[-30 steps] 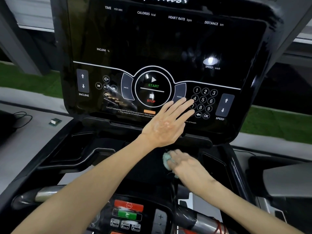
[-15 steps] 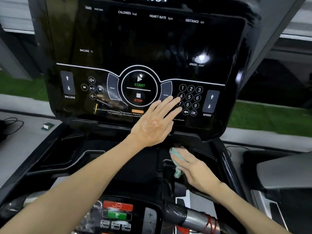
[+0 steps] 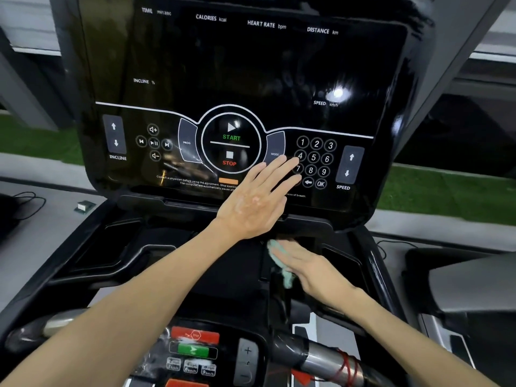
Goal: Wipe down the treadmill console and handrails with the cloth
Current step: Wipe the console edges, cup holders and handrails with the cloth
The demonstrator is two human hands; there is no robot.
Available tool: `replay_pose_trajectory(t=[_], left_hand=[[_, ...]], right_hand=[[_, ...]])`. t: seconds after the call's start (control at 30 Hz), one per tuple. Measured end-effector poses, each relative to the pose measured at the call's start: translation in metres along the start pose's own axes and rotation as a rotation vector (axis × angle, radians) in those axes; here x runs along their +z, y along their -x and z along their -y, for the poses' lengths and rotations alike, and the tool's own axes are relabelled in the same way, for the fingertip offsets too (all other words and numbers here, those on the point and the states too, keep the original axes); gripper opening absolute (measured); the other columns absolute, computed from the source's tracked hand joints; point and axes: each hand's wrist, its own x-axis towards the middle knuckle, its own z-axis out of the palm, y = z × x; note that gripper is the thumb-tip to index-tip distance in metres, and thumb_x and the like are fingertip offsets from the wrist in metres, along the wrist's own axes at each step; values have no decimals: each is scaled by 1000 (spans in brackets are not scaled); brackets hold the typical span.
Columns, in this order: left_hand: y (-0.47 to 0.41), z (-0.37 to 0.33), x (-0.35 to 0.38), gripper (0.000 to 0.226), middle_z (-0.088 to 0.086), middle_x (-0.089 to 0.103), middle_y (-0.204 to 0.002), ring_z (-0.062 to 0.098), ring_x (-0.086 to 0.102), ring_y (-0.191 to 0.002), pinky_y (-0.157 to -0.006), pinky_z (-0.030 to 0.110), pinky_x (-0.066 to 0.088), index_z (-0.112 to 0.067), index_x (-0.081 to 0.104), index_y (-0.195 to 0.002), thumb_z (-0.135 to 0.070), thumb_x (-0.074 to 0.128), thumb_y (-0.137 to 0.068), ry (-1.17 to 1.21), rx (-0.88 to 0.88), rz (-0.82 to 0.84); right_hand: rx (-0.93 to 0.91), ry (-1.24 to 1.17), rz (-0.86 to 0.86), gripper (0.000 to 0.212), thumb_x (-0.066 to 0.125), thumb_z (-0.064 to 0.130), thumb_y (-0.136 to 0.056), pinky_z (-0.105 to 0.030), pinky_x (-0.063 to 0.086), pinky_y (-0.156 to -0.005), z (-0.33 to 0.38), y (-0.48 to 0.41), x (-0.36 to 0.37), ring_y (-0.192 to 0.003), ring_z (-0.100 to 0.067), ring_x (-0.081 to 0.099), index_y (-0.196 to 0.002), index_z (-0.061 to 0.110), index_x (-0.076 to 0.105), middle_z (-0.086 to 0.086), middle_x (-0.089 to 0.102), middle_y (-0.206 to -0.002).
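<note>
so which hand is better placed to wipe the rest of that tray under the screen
Right. The right hand presses the cloth flat on the tray below the console. The left hand is bare, resting flat on the console by the keypad.

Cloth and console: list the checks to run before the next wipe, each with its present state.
1. The cloth under the right hand: ok, straight fingers press it on the tray below the console.
2. The left hand clear of buttons: not ok, fingertips lie over the keypad.
3. The console dark: ok, no readings lit.
4. The cloth damp: cannot tell.
5. The handrail wiped: cannot tell.
</note>
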Motion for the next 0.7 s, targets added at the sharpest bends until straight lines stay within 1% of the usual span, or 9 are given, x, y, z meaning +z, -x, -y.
replay_pose_trajectory(t=[0.07, 0.17, 0.23, 0.3, 0.33, 0.4, 0.5, 0.57, 0.7], left_hand=[[0, 0, 1, 47, 12, 31, -158, 28, 27, -146, -118, 42, 22, -9, 47, -142, -20, 46, -96, -8, -2, -6], [-1, -1, 2, 46, 13, 32, -157, 29, 28, -146, -118, 42, 23, -8, 47, -142, -21, 46, -97, -18, -4, -15], [-2, -2, 2, 46, 14, 33, -156, 30, 28, -146, -117, 43, 23, -8, 47, -142, -22, 46, -98, -27, 1, -16], [-3, -3, 2, 47, 13, 33, -157, 29, 29, -145, -117, 43, 23, -8, 45, -143, -22, 46, -98, -43, 22, -7], [-3, -4, 1, 48, 12, 32, -157, 29, 29, -145, -117, 42, 23, -9, 44, -144, -22, 45, -98, -54, 36, 4], [-4, -4, -1, 50, 10, 31, -158, 27, 28, -146, -117, 41, 20, -9, 42, -146, -22, 44, -98, -70, 51, 25], [-7, -8, -6, 52, 9, 30, -159, 27, 26, -146, -118, 40, 19, -7, 38, -148, -21, 43, -98, -67, 45, 15], [-14, -17, -9, 54, 9, 30, -159, 26, 26, -147, -118, 40, 20, -6, 36, -149, -21, 42, -98, -50, 38, -3], [-28, -36, 0, 54, 11, 28, -159, 27, 26, -147, -118, 41, 23, -4, 35, -149, -22, 41, -99, -24, 37, 10]], right_hand=[[32, 32, -29, 54, 44, 4, -93, -23, 27, -114, -12, 27, -5, -143, -13, 28, -145, 17, 41, 2, 32, -154], [151, 32, -50, 51, 45, 20, -99, -26, 32, -112, -18, 51, -5, -145, -10, 17, -148, 24, 34, 7, 26, -156], [157, 50, -57, 50, 44, 22, -99, -28, 34, -111, -14, 43, 0, -145, -15, 19, -148, 20, 34, 0, 31, -155], [110, 68, -48, 49, 41, 27, -100, -21, 23, -115, -8, 25, 8, -143, -22, 23, -146, 12, 36, -8, 35, -152], [96, 72, -40, 50, 37, 31, -100, -19, 17, -116, -5, 16, 11, -142, -23, 24, -146, 11, 36, -9, 36, -151], [95, 52, -26, 53, 32, 37, -101, -22, 19, -116, -3, 7, 13, -144, -21, 21, -148, 13, 34, -6, 31, -154], [107, 17, -30, 49, 38, 29, -103, -20, 20, -116, -11, 24, 8, -147, -10, 11, -151, 22, 29, 4, 22, -158], [157, -17, -65, 49, 41, 30, -101, -18, 19, -116, -16, 45, 5, -146, -6, 12, -149, 27, 31, 7, 22, -158], [235, -42, -89, 50, 43, 26, -99, -22, 22, -116, -15, 67, 6, -146, -9, 15, -148, 24, 33, 6, 23, -156]])
